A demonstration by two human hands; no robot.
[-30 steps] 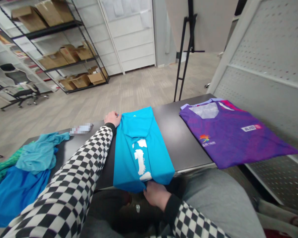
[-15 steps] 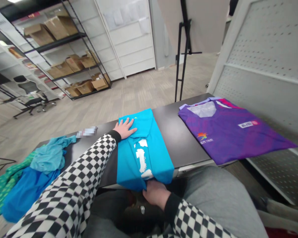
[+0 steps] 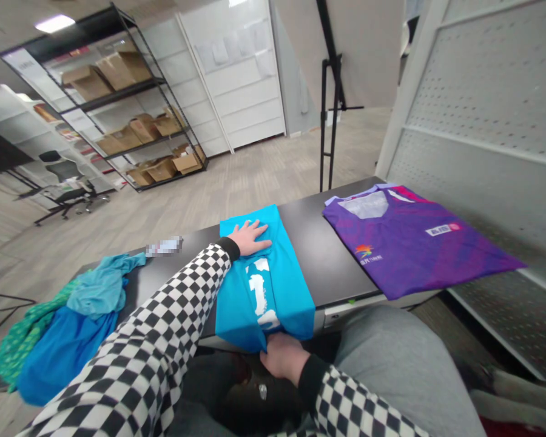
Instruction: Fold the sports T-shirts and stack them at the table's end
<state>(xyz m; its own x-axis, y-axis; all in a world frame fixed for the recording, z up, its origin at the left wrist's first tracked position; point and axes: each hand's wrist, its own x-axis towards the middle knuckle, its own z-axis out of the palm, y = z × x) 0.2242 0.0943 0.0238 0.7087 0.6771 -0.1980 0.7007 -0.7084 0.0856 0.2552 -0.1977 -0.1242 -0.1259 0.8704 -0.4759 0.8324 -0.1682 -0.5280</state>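
A bright blue shirt (image 3: pixel 289 273) with a white print lies folded into a long strip across the dark table, its near end hanging over the front edge. My left hand (image 3: pixel 252 238) rests flat on the upper part of the shirt, fingers spread. At the hanging hem, my right hand (image 3: pixel 283 355) has its fingers curled around the shirt's lower edge; the fingertips are hidden under the cloth. To the right lies a purple shirt (image 3: pixel 418 243), folded flat, with its collar at the far side and one corner past the table edge.
Crumpled blue (image 3: pixel 68 346), teal and green garments (image 3: pixel 31 346) lie at the table's left end. Near them is a small blurred packet (image 3: pixel 164 246). A perforated panel (image 3: pixel 482 109) stands at the right. Beyond the table are a black stand (image 3: pixel 326 133) and shelves with cardboard boxes (image 3: pixel 127 70).
My left hand has slid rightward across the upper part of the blue shirt, and the cloth beneath it lies flatter. The right hand stays at the hem. The camera view has shifted slightly.
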